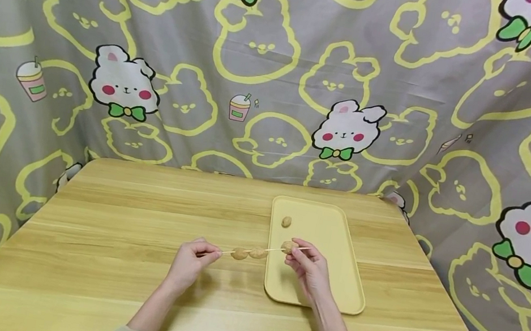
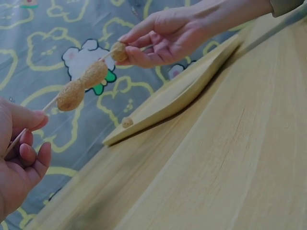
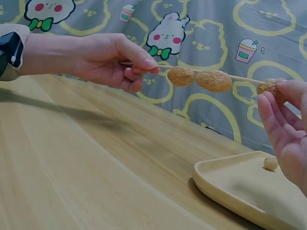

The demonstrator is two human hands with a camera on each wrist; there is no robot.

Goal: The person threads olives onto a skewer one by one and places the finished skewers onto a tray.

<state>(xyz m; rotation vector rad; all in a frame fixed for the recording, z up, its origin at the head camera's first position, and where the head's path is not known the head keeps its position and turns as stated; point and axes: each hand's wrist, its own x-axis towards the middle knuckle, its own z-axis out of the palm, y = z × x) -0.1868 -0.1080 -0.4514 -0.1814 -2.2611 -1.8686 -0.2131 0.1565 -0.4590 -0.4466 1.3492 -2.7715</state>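
A thin wooden skewer [image 3: 247, 79] is held level above the table, running through brown, rough-skinned balls that look like meatballs or fried tofu puffs. Near its left end my left hand [image 1: 190, 264] pinches the stick between thumb and forefinger. Two balls sit side by side on it, the left one [image 3: 181, 76] touching the middle one [image 3: 214, 81]. My right hand [image 1: 309, 268] pinches a third ball [image 2: 119, 51] farther along, apart from those two, and the stick's tip pokes out beyond it. Another ball [image 1: 286, 222] lies on the yellow tray [image 1: 352, 258].
The tray stands on the right half of the wooden table [image 1: 117, 258], partly beneath my right hand. A grey curtain [image 1: 280, 65] with cartoon rabbits hangs behind and at both sides of the table.
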